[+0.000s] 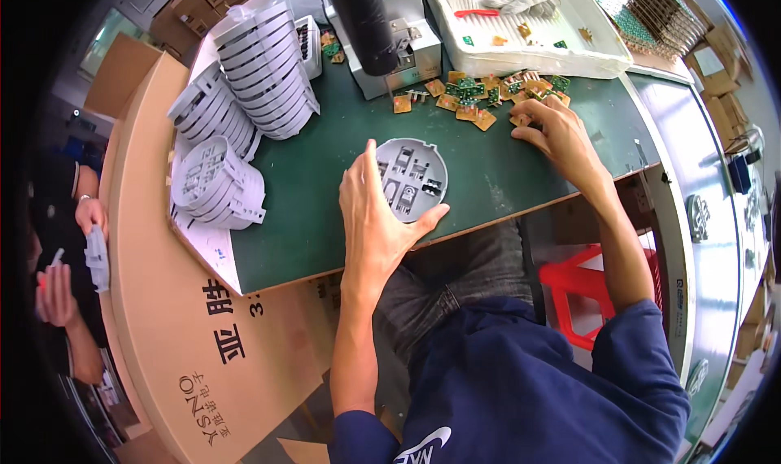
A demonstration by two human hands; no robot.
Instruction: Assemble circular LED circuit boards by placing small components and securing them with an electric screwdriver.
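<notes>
A round grey plastic housing (425, 165) lies near the front of the green worktable, its compartments facing up with metal parts seated in some of them. My left hand (374, 220) grips its rim, thumb along the near side and fingers along the left. Farther right, my right hand (561, 141) has thumb and forefinger closed at the near edge of a loose pile of small orange and green circuit boards (468, 94). An orange board (520, 121) shows between those fingertips, partly hidden.
Tall stacks of grey housings (272, 82) and a shorter stack (215, 183) occupy the left side. Behind the boards stand a bench machine (403, 49) with a black tube above and a white foam tray (537, 61). A co-worker's hand (91, 216) shows beyond the cardboard (146, 261).
</notes>
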